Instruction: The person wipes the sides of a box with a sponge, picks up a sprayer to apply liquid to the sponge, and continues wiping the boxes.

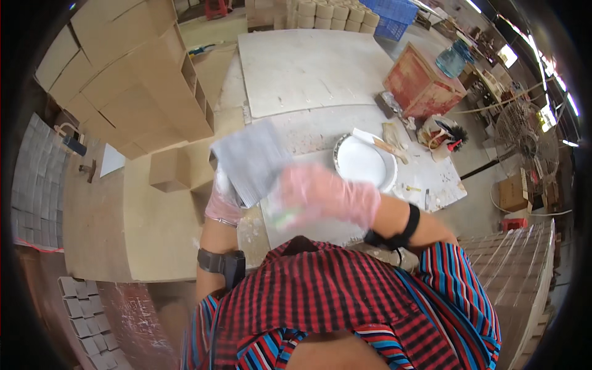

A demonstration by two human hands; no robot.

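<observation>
My left hand [223, 202], in a thin pinkish glove, is closed on a box covered in grey ribbed material [253, 157]. It grips the box from the left and below, and the fingers underneath are mostly hidden. My right hand [327, 196], gloved the same way, is beside the box's right edge. Motion smears its fingers, and a pale green patch shows at their lower side; I cannot make out what it is. To the right of that hand stands a round tub of white paste [361, 161]. A flat brush with a wooden handle [379, 145] lies across its rim.
Stacked brown cardboard boxes [132, 80] rise at the left, with one small box [169, 169] in front. A white-stained board [314, 74] covers the far table. At the right are a red-stained wooden crate [422, 83], a blue water bottle [453, 60] and a standing fan [527, 135].
</observation>
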